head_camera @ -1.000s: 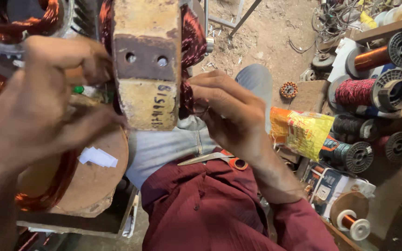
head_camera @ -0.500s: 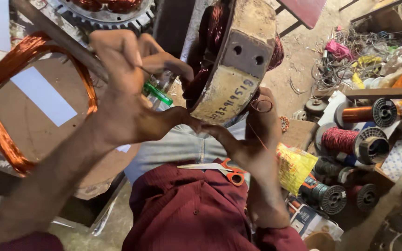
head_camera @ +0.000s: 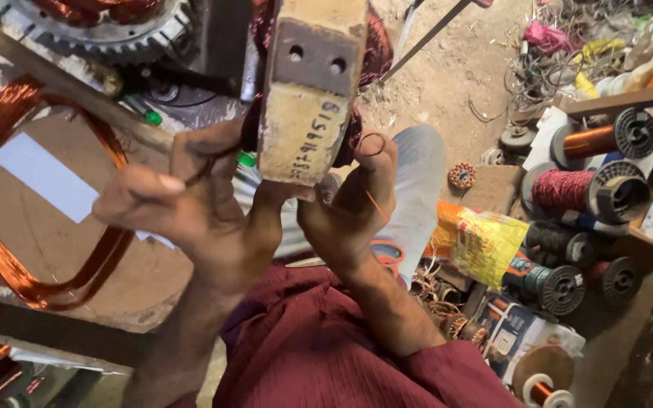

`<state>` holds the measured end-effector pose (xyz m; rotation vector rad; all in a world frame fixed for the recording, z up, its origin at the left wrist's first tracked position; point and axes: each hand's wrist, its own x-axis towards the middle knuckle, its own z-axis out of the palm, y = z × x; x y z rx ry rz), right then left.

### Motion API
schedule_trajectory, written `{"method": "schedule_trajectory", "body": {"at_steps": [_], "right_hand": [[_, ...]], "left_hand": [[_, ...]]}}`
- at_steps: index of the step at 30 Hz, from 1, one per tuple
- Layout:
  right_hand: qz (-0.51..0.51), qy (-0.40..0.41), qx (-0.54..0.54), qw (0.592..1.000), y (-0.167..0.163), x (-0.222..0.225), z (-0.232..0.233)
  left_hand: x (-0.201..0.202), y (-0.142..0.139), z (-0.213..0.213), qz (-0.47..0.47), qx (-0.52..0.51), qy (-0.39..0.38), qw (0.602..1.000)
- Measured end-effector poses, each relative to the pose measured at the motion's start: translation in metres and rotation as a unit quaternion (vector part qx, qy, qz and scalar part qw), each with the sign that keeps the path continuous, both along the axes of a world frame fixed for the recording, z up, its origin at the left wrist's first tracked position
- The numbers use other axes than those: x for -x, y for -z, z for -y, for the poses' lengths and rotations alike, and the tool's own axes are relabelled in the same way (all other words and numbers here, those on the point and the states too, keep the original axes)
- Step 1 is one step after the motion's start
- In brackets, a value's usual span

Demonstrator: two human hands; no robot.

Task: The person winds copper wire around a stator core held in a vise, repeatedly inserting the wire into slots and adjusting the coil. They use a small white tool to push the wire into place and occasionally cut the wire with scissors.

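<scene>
- Upright now, the worn yellow-painted metal motor stator [head_camera: 307,113] has swung from its tilt half a second ago, raised between both hands.
- Left hand [head_camera: 190,204] pinches thin copper wire.
- Right hand [head_camera: 349,204] clasps the stator's underside.
- Copper wire coil [head_camera: 9,257] lies left, on the wooden bench [head_camera: 62,249].

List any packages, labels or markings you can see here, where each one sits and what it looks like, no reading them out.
Yellow plastic packet: right of the right hand, crinkled, yellow with orange-red end.
Printed box: lower right, among wire spools, white and blue with a picture.
Handwritten marking: dark writing on the cream face of the motor stator both hands hold.
White paper sheet: left, inside the copper coil loop, blank rectangle.
</scene>
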<state>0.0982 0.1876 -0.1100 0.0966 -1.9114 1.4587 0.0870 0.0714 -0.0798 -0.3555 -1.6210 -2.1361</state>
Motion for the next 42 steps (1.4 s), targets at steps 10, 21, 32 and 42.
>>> {"method": "schedule_trajectory", "body": {"at_steps": [10,21,32,42], "right_hand": [[0.006,-0.048,0.011,0.999,0.002,-0.003,-0.009],[0.089,-0.155,-0.074,0.981,-0.030,0.042,-0.080],[0.057,-0.185,0.044,0.980,-0.016,0.022,-0.060],[0.048,-0.138,0.064,0.987,0.002,-0.006,-0.022]], "left_hand": [[0.014,-0.009,0.017,-0.055,0.136,-0.006,0.989],[0.088,-0.025,0.086,-0.041,0.198,0.278,0.939],[0.071,-0.036,0.069,-0.064,0.203,0.195,0.957],[0.006,-0.015,0.005,-0.032,0.073,-0.017,0.997]]}}
